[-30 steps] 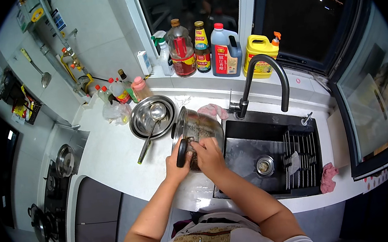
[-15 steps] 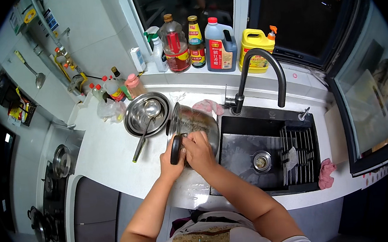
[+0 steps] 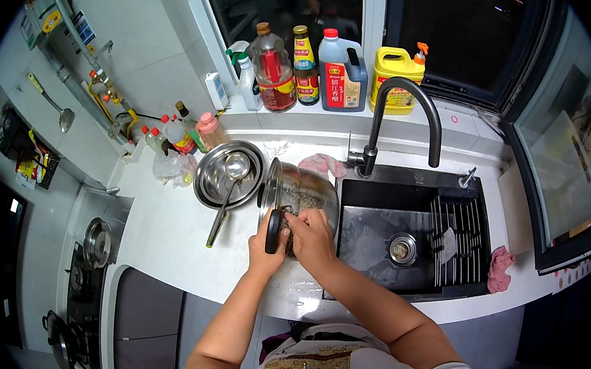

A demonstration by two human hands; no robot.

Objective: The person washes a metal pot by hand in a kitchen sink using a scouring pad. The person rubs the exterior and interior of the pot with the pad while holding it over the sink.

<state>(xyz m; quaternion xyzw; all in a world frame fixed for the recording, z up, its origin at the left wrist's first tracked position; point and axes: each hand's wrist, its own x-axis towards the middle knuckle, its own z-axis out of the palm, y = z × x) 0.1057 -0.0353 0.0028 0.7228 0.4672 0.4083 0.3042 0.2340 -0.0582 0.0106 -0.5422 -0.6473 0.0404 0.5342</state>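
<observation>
A steel pot (image 3: 302, 180) lies tipped on its side on the counter, at the sink's left edge. My left hand (image 3: 266, 250) is closed around the pot's black handle (image 3: 274, 230). Fingers bent, my right hand (image 3: 312, 234) presses against the pot's outer wall beside that handle. A little dark, wiry material shows by its fingertips, but what it holds is mostly hidden. Left of the pot, nested steel bowls (image 3: 209, 193) stand with a ladle (image 3: 237, 167) resting in them, its black handle hanging over the rim.
To the right is a black sink (image 3: 378, 230) with a drying rack (image 3: 457, 236) and a dark faucet (image 3: 434, 125). Pink cloths lie behind the pot (image 3: 322, 164) and right of the sink (image 3: 501, 269). Bottles (image 3: 274, 73) line the sill. An open window (image 3: 565, 173) stands at right.
The whole view has shifted slightly. My right hand has moved a little along the pot beside the handle; my left hand keeps its grip.
</observation>
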